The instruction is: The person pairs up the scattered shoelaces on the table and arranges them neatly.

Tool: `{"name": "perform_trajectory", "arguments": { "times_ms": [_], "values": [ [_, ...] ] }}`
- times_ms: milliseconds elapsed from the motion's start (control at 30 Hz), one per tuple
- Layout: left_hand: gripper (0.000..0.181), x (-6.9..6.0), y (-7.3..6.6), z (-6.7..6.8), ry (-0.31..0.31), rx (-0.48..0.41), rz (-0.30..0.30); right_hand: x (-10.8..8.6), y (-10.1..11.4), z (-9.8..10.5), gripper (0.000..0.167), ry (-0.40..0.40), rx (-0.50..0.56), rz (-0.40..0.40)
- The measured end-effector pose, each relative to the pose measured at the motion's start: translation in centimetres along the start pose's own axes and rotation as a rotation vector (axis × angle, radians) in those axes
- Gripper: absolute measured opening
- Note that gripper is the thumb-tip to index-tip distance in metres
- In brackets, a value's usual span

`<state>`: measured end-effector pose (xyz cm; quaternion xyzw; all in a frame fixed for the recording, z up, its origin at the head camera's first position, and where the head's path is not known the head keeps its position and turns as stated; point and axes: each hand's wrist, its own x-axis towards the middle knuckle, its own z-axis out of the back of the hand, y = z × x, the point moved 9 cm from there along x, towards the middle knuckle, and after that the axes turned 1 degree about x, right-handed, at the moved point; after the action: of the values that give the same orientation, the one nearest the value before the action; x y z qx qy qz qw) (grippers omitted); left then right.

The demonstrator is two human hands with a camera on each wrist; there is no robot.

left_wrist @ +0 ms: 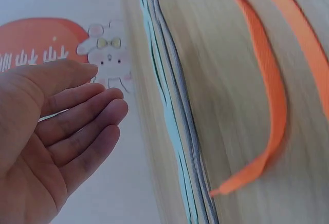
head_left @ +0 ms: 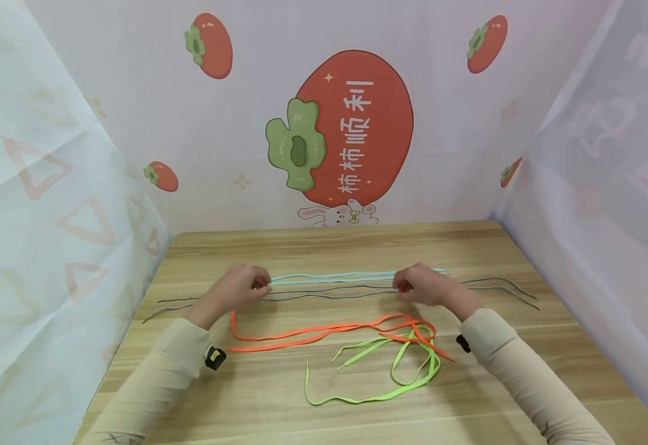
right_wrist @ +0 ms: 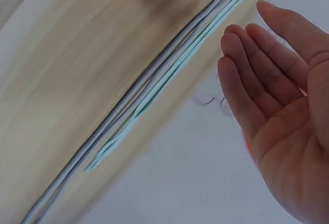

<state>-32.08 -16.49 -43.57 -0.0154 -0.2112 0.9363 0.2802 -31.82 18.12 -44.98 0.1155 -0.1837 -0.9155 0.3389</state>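
A pale-blue shoelace [head_left: 357, 273] lies doubled and stretched across the far part of the table. Just nearer runs a grey shoelace [left_wrist: 181, 88], also doubled and longer at both ends. In the head view my left hand [head_left: 237, 285] hovers by the pale-blue lace's left end. My right hand [head_left: 428, 284] is over the right part of both laces. The wrist views show the left palm [left_wrist: 51, 147] and right palm [right_wrist: 288, 121] with loosely bent fingers, holding nothing. In the head view, the hands hide short stretches of the laces.
Nearer me lies an orange shoelace [head_left: 301, 339], doubled lengthwise, its right end looped over a yellow-green shoelace [head_left: 357, 400] in loose curves. A patterned backdrop [head_left: 440, 154] rises at the table's far edge, with white sheets [head_left: 34, 216] along both sides.
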Motion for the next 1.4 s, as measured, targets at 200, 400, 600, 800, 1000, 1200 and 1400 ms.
{"name": "perform_trajectory", "arguments": {
  "times_ms": [200, 400, 600, 800, 1000, 1200, 1400],
  "values": [
    [0.009, 0.4, -3.2, -1.7, 0.057, -0.040, -0.086, 0.8, 3.7, -1.6, 0.008, 0.066, 0.026, 0.081],
    [0.009, 0.9, -6.0, -3.5, 0.121, -0.072, -0.138, 1.5, 5.8, -3.5, 0.009, 0.144, 0.058, 0.084],
    [0.008, 1.3, -8.5, -5.3, 0.177, -0.065, -0.184, 2.1, 6.9, -4.9, 0.011, 0.170, 0.006, 0.103],
    [0.006, 1.5, -10.3, -6.9, 0.215, -0.049, -0.215, 2.6, 7.4, -6.1, 0.014, 0.197, -0.023, 0.090],
    [0.008, 1.7, -11.5, -7.6, 0.204, -0.035, -0.258, 3.0, 8.0, -6.8, 0.013, 0.187, -0.023, 0.138],
    [0.007, 1.9, -12.0, -8.6, 0.215, -0.063, -0.269, 3.4, 8.3, -7.5, 0.014, 0.174, -0.012, 0.171],
    [0.007, 2.0, -12.5, -9.5, 0.225, -0.090, -0.281, 3.6, 8.4, -8.0, 0.015, 0.180, 0.048, 0.174]
  ]
}}
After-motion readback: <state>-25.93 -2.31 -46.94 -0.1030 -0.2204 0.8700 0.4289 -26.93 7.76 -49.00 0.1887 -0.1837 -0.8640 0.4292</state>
